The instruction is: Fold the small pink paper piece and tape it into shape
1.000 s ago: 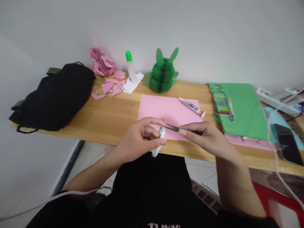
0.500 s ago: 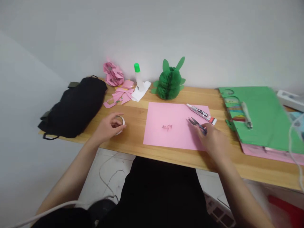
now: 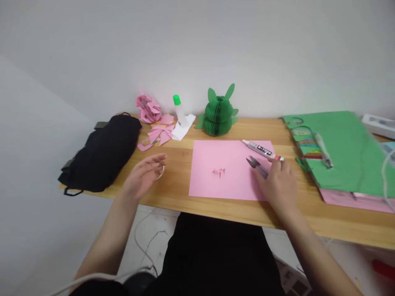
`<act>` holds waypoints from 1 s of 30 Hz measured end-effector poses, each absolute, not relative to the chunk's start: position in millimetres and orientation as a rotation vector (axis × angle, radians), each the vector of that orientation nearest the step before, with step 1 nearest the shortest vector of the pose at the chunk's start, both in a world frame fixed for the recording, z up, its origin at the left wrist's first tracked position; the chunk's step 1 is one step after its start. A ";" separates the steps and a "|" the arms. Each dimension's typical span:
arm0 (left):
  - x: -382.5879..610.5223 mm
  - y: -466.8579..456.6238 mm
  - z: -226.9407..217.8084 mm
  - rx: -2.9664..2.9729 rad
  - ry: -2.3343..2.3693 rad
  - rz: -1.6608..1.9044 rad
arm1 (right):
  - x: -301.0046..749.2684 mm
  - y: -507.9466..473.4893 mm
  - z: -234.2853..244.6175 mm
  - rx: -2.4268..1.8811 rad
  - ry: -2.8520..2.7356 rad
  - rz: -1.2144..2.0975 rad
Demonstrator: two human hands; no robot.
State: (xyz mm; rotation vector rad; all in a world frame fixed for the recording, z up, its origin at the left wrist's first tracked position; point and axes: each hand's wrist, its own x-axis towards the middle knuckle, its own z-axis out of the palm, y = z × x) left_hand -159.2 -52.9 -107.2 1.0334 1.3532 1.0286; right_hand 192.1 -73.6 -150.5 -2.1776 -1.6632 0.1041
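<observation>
My left hand (image 3: 145,176) is over the bare wood left of the pink sheet, its fingers stretched out. Just behind its fingertips, a thin white ring (image 3: 161,172), like a tape roll, shows in part. My right hand (image 3: 279,181) is closed around the handles of small snips (image 3: 255,163), their dark blades parted and pointing left over the pink paper (image 3: 205,160). Beyond its knuckles lies a glue tube (image 3: 259,149) marked B-7000. Small pink paper scraps (image 3: 219,172) lie on the sheet.
A green honeycomb-paper figure (image 3: 218,117) stands at the back, near a green-capped glue stick (image 3: 179,109) and pink paper cuttings (image 3: 162,132). On the left lies a black bag (image 3: 103,154). Green sheets (image 3: 342,152) with a utility knife (image 3: 324,150) are on the right.
The fingers of my left hand have straightened and its palm has turned up, now mostly covering the white ring. My right hand has lowered slightly with the snips.
</observation>
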 end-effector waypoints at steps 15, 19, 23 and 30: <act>-60.1 -72.8 -95.0 0.742 0.636 0.757 | 127.4 -92.8 -96.0 -1.309 -1.616 0.778; -56.7 -74.8 -95.8 0.752 0.661 0.747 | 129.8 -95.1 -97.1 -1.318 -1.576 0.833; -53.8 -75.4 -96.7 0.755 0.692 0.750 | 130.9 -95.2 -97.0 -1.340 -1.546 0.876; -51.6 -74.8 -96.6 0.794 0.726 0.758 | 131.7 -94.4 -98.6 -1.357 -1.498 0.935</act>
